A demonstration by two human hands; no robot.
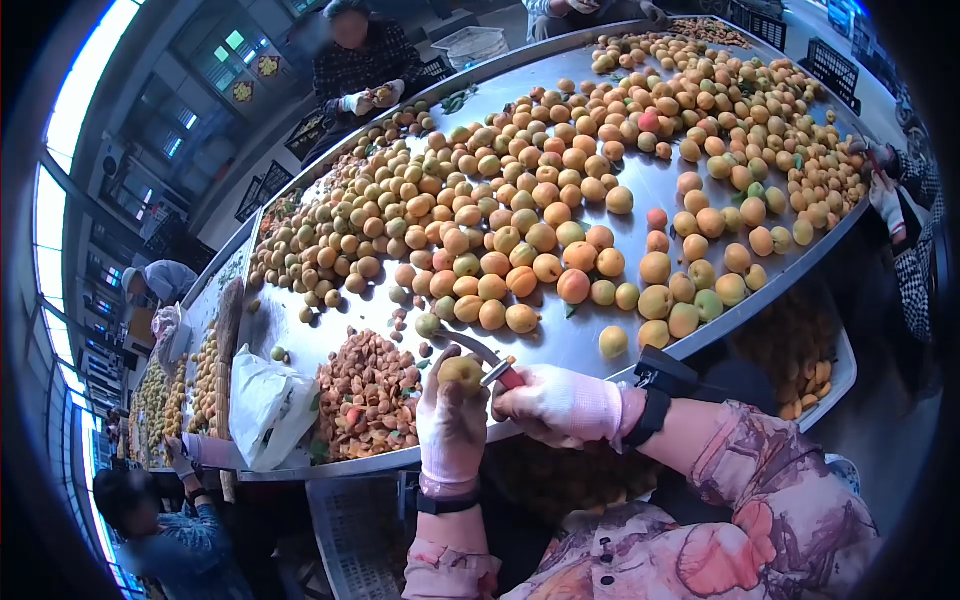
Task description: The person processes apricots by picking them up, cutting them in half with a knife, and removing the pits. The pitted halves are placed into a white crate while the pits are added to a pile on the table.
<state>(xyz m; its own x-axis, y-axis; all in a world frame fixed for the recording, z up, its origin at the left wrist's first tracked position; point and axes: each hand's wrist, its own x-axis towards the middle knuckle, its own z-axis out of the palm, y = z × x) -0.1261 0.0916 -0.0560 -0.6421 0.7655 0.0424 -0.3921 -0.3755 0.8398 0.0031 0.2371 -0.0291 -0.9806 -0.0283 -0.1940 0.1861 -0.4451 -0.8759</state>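
Note:
Over the table's near edge, my left hand [452, 420], in a pale glove, is closed round a greenish-yellow apricot [461, 374]. My right hand [560, 403], gloved too, grips a curved knife [472, 346] by its red handle. The metal part of the knife near the handle is right beside the apricot, and the blade points up and left behind it. Just left of my left hand lies a heap of brown apricot stones [368, 392]. Many loose apricots [520, 250] cover the metal table [560, 350] in front of me.
A white plastic bag [268, 405] and an upright bundle of straw [229, 325] stand left of the stones. A tub of cut apricots [800, 375] is below the edge at right. A white crate [350, 535] is below left. Other people [360, 60] work around the table.

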